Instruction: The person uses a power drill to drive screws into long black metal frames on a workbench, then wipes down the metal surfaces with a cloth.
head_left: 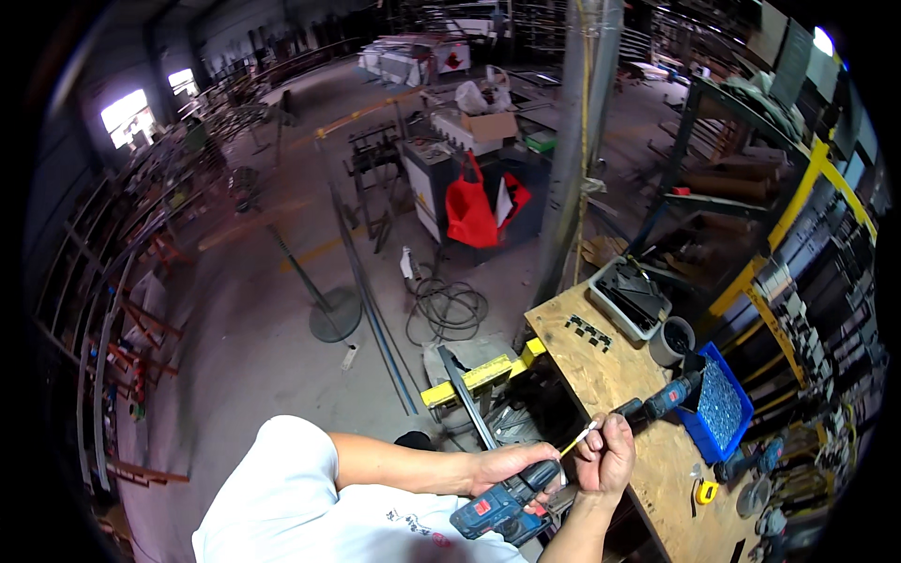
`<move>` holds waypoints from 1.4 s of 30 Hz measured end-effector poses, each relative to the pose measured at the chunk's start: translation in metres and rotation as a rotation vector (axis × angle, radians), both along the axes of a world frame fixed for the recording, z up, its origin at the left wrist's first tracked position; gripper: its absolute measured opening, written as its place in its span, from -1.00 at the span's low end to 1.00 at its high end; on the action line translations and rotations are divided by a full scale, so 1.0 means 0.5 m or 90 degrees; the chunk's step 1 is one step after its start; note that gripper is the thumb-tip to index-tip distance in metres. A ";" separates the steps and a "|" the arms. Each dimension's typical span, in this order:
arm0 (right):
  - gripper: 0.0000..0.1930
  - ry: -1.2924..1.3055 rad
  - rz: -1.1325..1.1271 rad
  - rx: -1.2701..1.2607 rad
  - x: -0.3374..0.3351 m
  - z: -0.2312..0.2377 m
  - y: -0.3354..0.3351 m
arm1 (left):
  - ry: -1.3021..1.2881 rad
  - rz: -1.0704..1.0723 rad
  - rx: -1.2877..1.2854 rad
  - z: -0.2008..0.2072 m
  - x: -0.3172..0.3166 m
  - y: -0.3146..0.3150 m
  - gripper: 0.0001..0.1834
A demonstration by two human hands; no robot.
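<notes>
Before my chest is a blue and black cordless drill, its chuck pointing up and right. My left hand is wrapped round the drill near the chuck. From the chuck runs a thin yellowish bit with a pale tip. My right hand is closed, thumb and fingers pinched beside that tip; I cannot make out what is between them. Just beyond my right hand, a second cordless drill lies on the wooden workbench. A dark metal bar crosses a yellow support to the left of the bench.
On the bench are a blue bin of small screws, a grey tray of black parts, a round tub, small black pieces and a yellow tape measure. A steel column stands behind. Coiled hose lies on the floor.
</notes>
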State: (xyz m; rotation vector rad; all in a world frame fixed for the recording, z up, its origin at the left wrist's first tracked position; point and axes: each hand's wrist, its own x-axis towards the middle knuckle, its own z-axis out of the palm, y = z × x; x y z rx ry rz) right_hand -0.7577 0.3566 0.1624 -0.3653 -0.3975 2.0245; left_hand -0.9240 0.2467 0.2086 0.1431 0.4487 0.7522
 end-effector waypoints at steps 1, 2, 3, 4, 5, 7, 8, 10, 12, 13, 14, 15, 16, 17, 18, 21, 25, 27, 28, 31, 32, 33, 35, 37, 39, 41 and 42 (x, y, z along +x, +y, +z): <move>-0.90 0.007 -0.001 0.000 -0.004 -0.015 0.005 | -0.024 -0.031 -0.001 -0.020 -0.007 0.002 -0.43; -0.90 -0.005 -0.018 -0.008 -0.008 -0.016 -0.001 | -0.029 -0.040 -0.005 -0.020 -0.013 0.003 -0.43; -0.91 -0.019 -0.032 -0.014 -0.017 -0.011 -0.003 | -0.035 -0.046 -0.007 -0.017 -0.020 0.005 -0.43; -0.91 -0.032 -0.046 -0.020 -0.027 -0.007 -0.006 | -0.040 -0.053 -0.008 -0.014 -0.030 0.007 -0.42; -0.91 -0.041 -0.054 -0.021 -0.035 -0.007 -0.008 | -0.025 -0.072 -0.008 -0.012 -0.041 0.010 -0.41; -0.91 -0.026 -0.038 -0.008 -0.046 0.000 -0.012 | -0.039 -0.098 0.020 -0.021 -0.068 0.017 -0.40; -0.91 -0.017 -0.030 -0.003 -0.055 0.003 -0.016 | -0.045 -0.111 0.033 -0.023 -0.086 0.019 -0.40; -0.89 -0.001 -0.037 -0.001 -0.079 0.018 -0.017 | -0.047 -0.142 0.042 -0.019 -0.122 0.032 -0.39; -0.89 -0.013 -0.076 -0.005 -0.106 0.039 -0.020 | -0.049 -0.177 0.052 -0.028 -0.153 0.052 -0.38; -0.88 -0.039 -0.095 -0.009 -0.128 0.053 -0.022 | -0.065 -0.206 0.064 -0.036 -0.176 0.059 -0.39; -0.87 -0.076 -0.137 -0.028 -0.155 0.045 -0.024 | -0.098 -0.205 0.075 -0.050 -0.202 0.064 -0.41; -0.87 -0.068 -0.084 -0.030 -0.191 0.074 -0.025 | -0.078 -0.211 0.058 -0.037 -0.232 0.066 -0.42; -0.87 -0.059 -0.026 -0.036 -0.232 0.108 -0.021 | -0.056 -0.212 0.039 -0.025 -0.265 0.066 -0.43; -0.87 -0.101 -0.012 -0.044 -0.263 0.124 -0.018 | -0.082 -0.224 0.054 -0.037 -0.290 0.073 -0.43; -0.85 -0.082 -0.009 -0.053 -0.294 0.131 -0.017 | -0.092 -0.230 0.051 -0.042 -0.312 0.077 -0.44; -0.83 -0.086 -0.024 -0.069 -0.345 0.124 -0.020 | -0.121 -0.248 0.036 -0.049 -0.376 0.087 -0.45; -0.88 -0.103 -0.095 -0.093 -0.379 0.088 -0.047 | -0.199 -0.291 0.006 -0.087 -0.428 0.095 -0.46; -0.90 -0.132 -0.138 -0.112 -0.391 0.091 -0.063 | -0.247 -0.313 0.016 -0.101 -0.439 0.095 -0.46; -0.92 -0.139 -0.153 -0.120 -0.396 0.093 -0.068 | -0.256 -0.318 0.014 -0.102 -0.442 0.095 -0.46; -0.92 -0.168 -0.167 -0.109 -0.415 0.105 -0.071 | -0.268 -0.329 0.013 -0.113 -0.450 0.103 -0.49; -0.92 -0.199 -0.183 -0.099 -0.423 0.114 -0.076 | -0.270 -0.333 0.005 -0.115 -0.452 0.103 -0.50; -0.91 -0.230 -0.200 -0.086 -0.432 0.120 -0.077 | -0.287 -0.337 -0.002 -0.114 -0.458 0.106 -0.53; -0.91 -0.216 -0.214 -0.076 -0.445 0.124 -0.079 | -0.312 -0.347 0.012 -0.120 -0.459 0.113 -0.54; -0.90 -0.210 -0.227 -0.065 -0.458 0.127 -0.079 | -0.302 -0.349 -0.003 -0.106 -0.464 0.117 -0.54; -0.89 -0.228 -0.247 -0.066 -0.475 0.137 -0.077 | -0.299 -0.358 -0.004 -0.097 -0.467 0.122 -0.53; -0.86 -0.251 -0.252 -0.060 -0.486 0.146 -0.073 | -0.304 -0.356 -0.005 -0.092 -0.470 0.124 -0.51; -0.84 -0.260 -0.240 -0.055 -0.491 0.147 -0.073 | -0.309 -0.347 0.004 -0.092 -0.473 0.122 -0.52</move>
